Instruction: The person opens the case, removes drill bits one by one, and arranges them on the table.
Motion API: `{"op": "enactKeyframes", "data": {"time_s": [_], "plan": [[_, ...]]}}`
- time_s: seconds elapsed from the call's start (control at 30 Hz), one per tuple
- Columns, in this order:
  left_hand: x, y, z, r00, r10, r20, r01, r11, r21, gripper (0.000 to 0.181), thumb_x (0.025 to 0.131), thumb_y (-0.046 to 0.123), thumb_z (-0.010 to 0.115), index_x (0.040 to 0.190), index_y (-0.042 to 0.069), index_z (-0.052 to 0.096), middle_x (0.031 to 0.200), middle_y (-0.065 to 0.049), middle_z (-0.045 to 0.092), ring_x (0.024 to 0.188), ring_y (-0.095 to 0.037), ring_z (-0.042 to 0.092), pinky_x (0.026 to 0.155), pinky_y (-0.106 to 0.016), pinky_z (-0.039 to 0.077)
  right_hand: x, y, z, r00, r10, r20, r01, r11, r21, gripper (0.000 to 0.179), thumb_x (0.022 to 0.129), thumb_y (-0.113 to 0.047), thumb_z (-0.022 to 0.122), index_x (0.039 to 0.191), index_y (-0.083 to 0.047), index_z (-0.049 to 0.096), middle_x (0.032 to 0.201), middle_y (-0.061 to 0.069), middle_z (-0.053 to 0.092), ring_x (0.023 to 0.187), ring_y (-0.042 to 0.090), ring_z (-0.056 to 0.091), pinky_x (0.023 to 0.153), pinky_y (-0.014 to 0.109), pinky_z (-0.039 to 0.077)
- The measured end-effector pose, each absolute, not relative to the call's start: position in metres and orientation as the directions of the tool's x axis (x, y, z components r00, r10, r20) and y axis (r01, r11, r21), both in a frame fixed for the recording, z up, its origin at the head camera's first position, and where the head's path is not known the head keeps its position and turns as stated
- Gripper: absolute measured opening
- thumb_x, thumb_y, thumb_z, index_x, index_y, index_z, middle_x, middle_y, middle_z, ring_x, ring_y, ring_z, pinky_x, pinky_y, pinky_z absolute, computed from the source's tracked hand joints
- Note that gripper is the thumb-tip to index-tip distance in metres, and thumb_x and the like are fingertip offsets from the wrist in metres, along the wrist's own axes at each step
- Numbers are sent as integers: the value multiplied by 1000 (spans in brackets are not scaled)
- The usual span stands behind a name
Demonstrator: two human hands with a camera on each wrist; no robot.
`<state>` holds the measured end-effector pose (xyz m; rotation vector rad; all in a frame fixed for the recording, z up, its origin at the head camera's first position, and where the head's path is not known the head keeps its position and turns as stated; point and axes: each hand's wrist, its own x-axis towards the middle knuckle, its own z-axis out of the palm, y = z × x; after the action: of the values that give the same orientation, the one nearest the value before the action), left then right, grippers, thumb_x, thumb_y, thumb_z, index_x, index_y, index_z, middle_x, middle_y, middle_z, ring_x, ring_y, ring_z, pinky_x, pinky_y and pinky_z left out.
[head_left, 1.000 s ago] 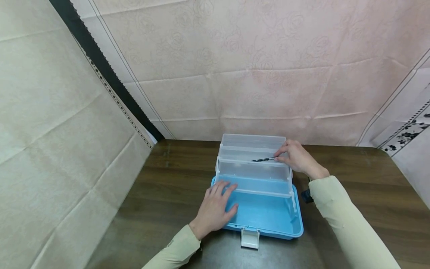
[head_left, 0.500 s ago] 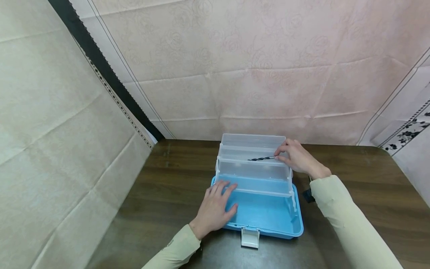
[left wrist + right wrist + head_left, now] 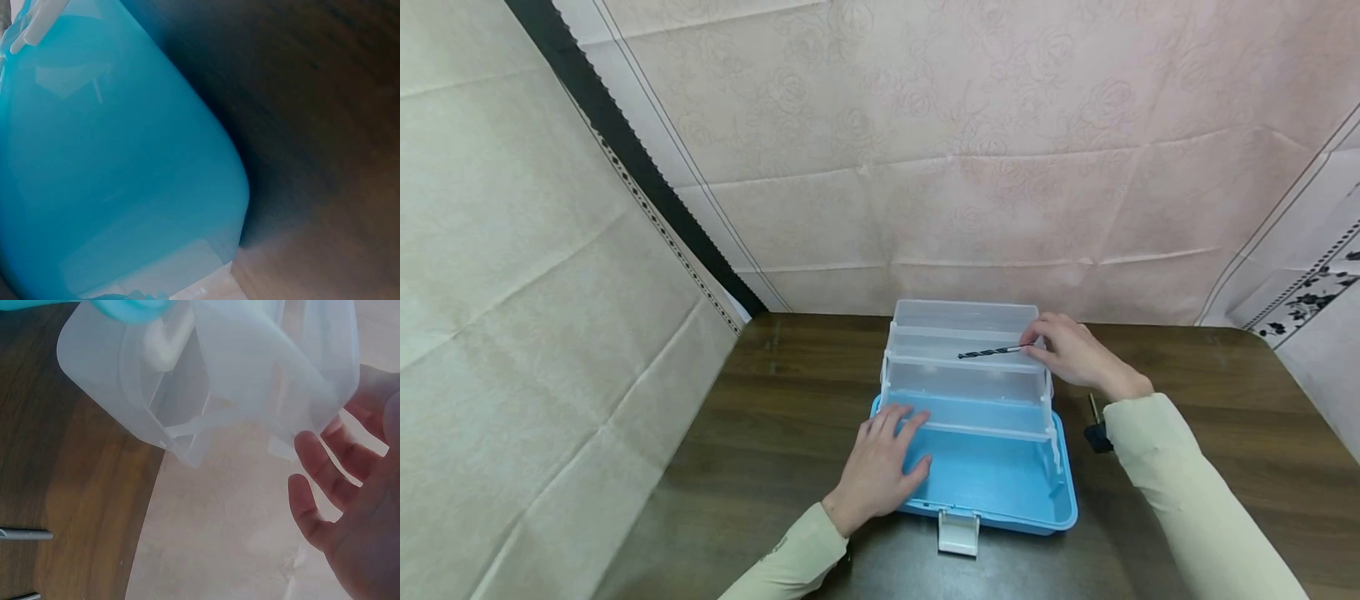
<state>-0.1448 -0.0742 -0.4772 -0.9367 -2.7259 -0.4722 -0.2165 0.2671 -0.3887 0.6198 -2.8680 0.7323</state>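
Observation:
A dark spiral drill bit (image 3: 988, 352) is pinched by its shank in my right hand (image 3: 1078, 357), pointing left over the clear stepped trays (image 3: 966, 379) of an opened blue toolbox (image 3: 981, 471). My left hand (image 3: 877, 462) rests at the box's left side, fingers spread and relaxed, thumb over the inside. In the right wrist view the fingers (image 3: 322, 462) show beside the tray's end wall, while the bit itself is hidden. The left wrist view shows the blue outer wall (image 3: 125, 144) with no fingers visible.
A white latch (image 3: 958, 533) hangs at the box's front. Metal shanks (image 3: 26, 534) lie on the wooden table (image 3: 760, 467), right of the box, partly hidden by my right arm. A dark block (image 3: 1099, 438) sits at my right wrist. A patterned cloth (image 3: 970, 208) hangs behind.
My right hand has shifted slightly right with the drill bit, and more of the bit's length shows. My left hand and the toolbox stay in place.

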Motion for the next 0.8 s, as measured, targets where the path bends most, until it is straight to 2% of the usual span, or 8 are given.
{"op": "enactKeyframes", "data": {"time_s": [0.2, 0.4, 0.67, 0.8], "plan": [[-144, -74, -478, -774, 555, 303, 625, 746, 229, 54, 96, 42, 61, 145, 21, 51, 146, -6, 47, 137, -25, 40, 103, -50, 41, -215, 270, -385, -917, -346, 196, -397, 765, -507, 10, 97, -8, 66, 106, -4, 70, 95, 6, 65, 82, 21, 53, 71, 37, 49], [-144, -74, -477, -778, 553, 298, 621, 749, 232, 54, 96, 42, 61, 145, 21, 51, 146, -6, 47, 137, -26, 40, 103, -50, 41, -212, 271, -384, -926, -330, 185, -376, 749, -546, 15, 97, -7, 66, 111, -2, 69, 97, 7, 66, 82, 22, 54, 69, 33, 51], [-144, -74, -476, -779, 553, 296, 620, 748, 236, 54, 96, 42, 61, 145, 21, 51, 146, -6, 48, 136, -26, 41, 103, -50, 42, -211, 272, -385, -931, -332, 149, -352, 717, -602, 24, 97, -2, 60, 121, 0, 67, 99, 8, 63, 80, 21, 49, 64, 30, 45], [-144, -74, -476, -779, 553, 294, 620, 748, 235, 54, 96, 42, 61, 145, 21, 51, 146, -6, 48, 137, -26, 41, 103, -51, 42, -212, 272, -387, -930, -339, 138, -350, 714, -606, 25, 98, -2, 59, 122, 0, 67, 102, 10, 63, 81, 22, 49, 65, 30, 45]]}}
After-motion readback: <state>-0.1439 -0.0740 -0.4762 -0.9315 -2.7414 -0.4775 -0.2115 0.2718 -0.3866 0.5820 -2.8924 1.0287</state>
